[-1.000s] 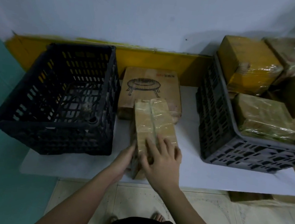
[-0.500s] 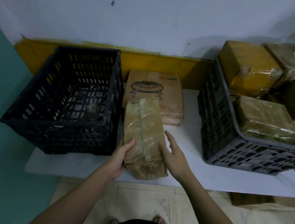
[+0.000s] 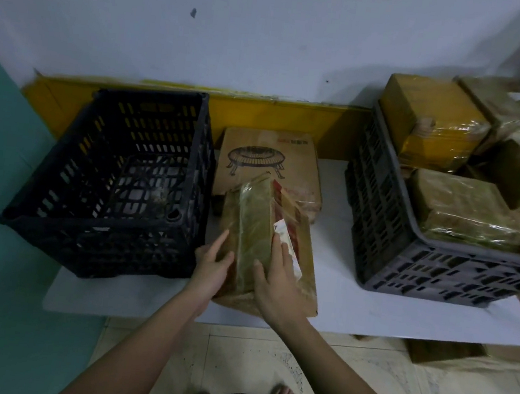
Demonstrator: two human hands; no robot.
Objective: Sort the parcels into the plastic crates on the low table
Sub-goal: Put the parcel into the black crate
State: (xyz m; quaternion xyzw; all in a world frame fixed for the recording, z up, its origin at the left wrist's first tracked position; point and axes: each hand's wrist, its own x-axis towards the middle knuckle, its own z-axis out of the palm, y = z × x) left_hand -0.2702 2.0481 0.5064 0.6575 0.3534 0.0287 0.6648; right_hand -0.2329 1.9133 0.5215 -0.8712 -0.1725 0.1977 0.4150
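A brown parcel (image 3: 254, 219) wrapped in clear tape is tilted on one long edge at the middle of the white low table (image 3: 353, 308). My left hand (image 3: 211, 267) grips its left side, thumb over the taped face. My right hand (image 3: 278, 284) holds it from the right, with the thumb on the taped face and the fingers on the face that bears a red stripe and a white label. The black crate (image 3: 58, 193) to the left holds no parcels. The grey crate (image 3: 386, 243) on the right is piled with several taped parcels (image 3: 464, 210).
A flat carton (image 3: 270, 156) printed with a round stand lies behind the held parcel, between the crates. A yellow strip (image 3: 261, 112) runs along the wall. More boxes (image 3: 442, 350) sit on the floor under the table's right end.
The parcel has rolled from flat onto its edge, so a face with a red stripe and a label now shows. My right hand went from beside the parcel onto it.
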